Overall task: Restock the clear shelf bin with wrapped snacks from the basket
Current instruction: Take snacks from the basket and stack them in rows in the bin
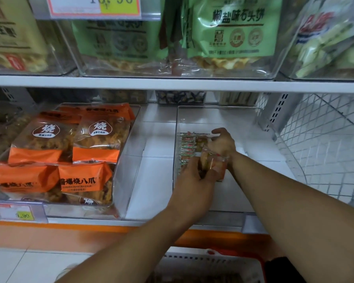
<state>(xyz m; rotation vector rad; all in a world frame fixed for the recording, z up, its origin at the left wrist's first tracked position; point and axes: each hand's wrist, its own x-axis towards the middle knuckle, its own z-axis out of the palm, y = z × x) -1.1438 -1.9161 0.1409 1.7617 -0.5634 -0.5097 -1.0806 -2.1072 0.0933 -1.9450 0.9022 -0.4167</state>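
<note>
The clear shelf bin (217, 116) stands on the lower shelf, right of centre. A row of small wrapped snacks (187, 149) with green and red print stands along its left inner wall. Both my hands are inside the bin. My left hand (192, 186) grips a clear-wrapped orange-brown snack (213, 164) from below. My right hand (223, 142) holds the far end of the same bunch of snacks, fingers curled. The white basket (211, 264) sits on the floor below, partly hidden by my arms.
A neighbouring clear bin (131, 160) on the left holds several orange snack bags (84, 180). Bins with green bags (229, 31) fill the upper shelf. A white wire rack (323, 144) stands to the right. A price tag (20, 213) hangs on the shelf edge.
</note>
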